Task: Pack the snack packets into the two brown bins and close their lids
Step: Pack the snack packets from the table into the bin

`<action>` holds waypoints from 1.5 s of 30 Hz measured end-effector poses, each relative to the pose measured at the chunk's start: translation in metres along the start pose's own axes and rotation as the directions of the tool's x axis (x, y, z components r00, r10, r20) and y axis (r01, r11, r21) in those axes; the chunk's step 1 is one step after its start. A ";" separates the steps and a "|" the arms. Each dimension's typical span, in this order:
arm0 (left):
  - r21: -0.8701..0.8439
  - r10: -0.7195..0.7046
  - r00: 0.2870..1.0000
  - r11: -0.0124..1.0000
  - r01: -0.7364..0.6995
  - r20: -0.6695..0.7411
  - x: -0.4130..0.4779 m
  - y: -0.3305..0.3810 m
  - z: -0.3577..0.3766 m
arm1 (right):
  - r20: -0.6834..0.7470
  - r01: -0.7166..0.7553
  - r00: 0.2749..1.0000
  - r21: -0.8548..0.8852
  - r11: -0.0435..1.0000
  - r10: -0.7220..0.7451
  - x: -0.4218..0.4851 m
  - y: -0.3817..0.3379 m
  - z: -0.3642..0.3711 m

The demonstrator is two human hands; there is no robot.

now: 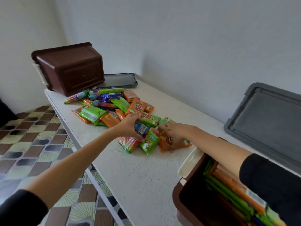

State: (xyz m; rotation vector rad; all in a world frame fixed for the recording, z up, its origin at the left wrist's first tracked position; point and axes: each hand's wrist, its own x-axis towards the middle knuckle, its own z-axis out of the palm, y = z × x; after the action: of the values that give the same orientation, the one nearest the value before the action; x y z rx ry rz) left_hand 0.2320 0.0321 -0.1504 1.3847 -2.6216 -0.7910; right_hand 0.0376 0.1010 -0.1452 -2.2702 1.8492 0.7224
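A heap of orange, green and blue snack packets (112,108) lies across the middle of the white table (138,173). My left hand (129,126) reaches into the near end of the heap, thumb and fingers spread around a blue packet (142,128). My right hand (175,133) lies on an orange packet (167,142), fingers curled over it. One brown bin (184,199) stands open at the near right, with packets on edge inside. The other brown bin (70,67) lies upside down at the table's far left corner.
A grey lid (268,121) leans against the wall behind the near bin. A second grey lid (120,79) lies flat beside the far bin. The table's left edge drops to a patterned tile floor (32,144). White walls close off the back and right.
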 end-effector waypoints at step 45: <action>0.271 0.644 0.154 -0.087 -0.959 0.749 -0.109 0.223 0.126 | -0.009 -0.403 0.913 0.138 0.905 0.408 -0.294 -0.063 0.106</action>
State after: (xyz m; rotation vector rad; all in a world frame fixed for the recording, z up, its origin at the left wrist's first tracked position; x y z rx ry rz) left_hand 0.0923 0.2721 -0.1354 -0.9644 -3.3148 0.3797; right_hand 0.0276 0.4191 -0.1226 -1.8461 2.3453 0.5832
